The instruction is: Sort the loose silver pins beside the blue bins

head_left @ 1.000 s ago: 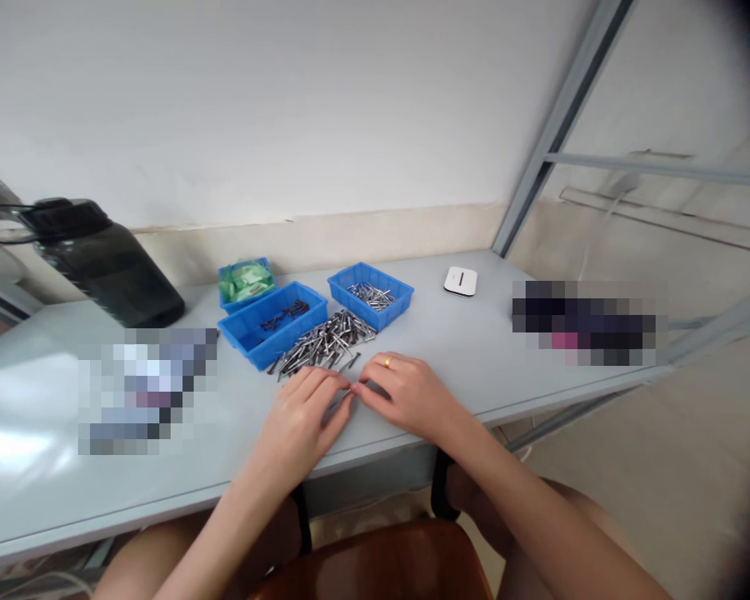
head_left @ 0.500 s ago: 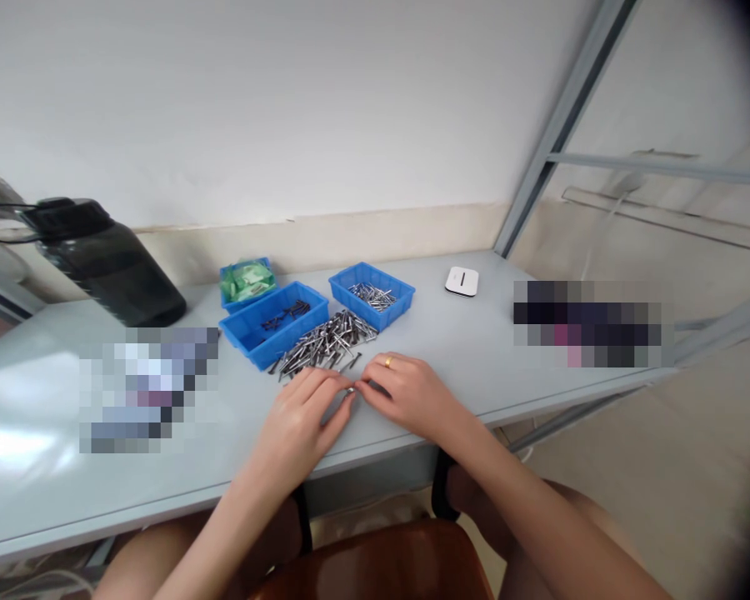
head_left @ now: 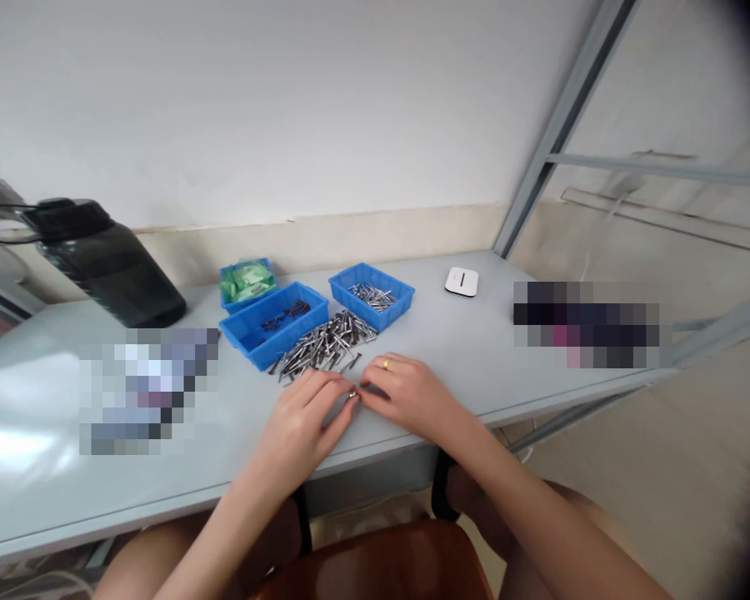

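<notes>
My left hand [head_left: 309, 417] is closed in a pinch on a small shiny metal piece [head_left: 352, 394], mostly hidden by the fingertips. My right hand [head_left: 406, 392], with a gold ring, meets it from the other side, thumb and forefinger drawn together at the same piece. Just beyond the hands lies a loose pile of screws [head_left: 325, 343], silver and dark mixed. Dark screws lie in a long blue bin [head_left: 237, 340] behind the pile. Silver ones fill part of another blue bin [head_left: 400, 304] to its right.
A smaller blue bin with green wrapping [head_left: 248, 281] stands at the back. On the left are a dark water bottle [head_left: 109, 267] and a blurred-out item [head_left: 156, 392]. A white box [head_left: 462, 282] and another blurred item [head_left: 593, 325] are on the right. The grey tabletop's front edge runs below my wrists.
The fingertips of both hands have shifted slightly toward me, and a bit more of the shiny piece shows between them. The pile and bins look the same.
</notes>
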Demonstrator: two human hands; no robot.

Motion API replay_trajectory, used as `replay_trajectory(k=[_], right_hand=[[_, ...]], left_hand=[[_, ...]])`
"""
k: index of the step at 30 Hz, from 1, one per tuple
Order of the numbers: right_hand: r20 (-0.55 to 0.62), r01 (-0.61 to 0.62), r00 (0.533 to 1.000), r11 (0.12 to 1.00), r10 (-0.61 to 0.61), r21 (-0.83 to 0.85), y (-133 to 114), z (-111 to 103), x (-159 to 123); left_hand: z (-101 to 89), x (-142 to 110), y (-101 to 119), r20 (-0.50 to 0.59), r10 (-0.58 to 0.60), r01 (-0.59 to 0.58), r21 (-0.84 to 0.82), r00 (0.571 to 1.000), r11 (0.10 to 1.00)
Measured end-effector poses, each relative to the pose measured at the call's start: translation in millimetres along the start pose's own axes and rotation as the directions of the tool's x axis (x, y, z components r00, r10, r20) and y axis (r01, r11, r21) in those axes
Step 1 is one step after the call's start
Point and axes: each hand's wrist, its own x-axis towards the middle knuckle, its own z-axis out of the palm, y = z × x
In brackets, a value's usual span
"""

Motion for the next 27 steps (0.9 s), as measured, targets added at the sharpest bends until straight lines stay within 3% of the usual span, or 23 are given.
replay_trajectory(k=[27], right_hand=[[0.035,-0.010,0.999,1.000,0.010,0.019,-2.0,-3.7,1.8]], left_hand=[[-0.4,1.1,0.8,-0.011,0.005,-0.005,-0.006,1.000,1.000]])
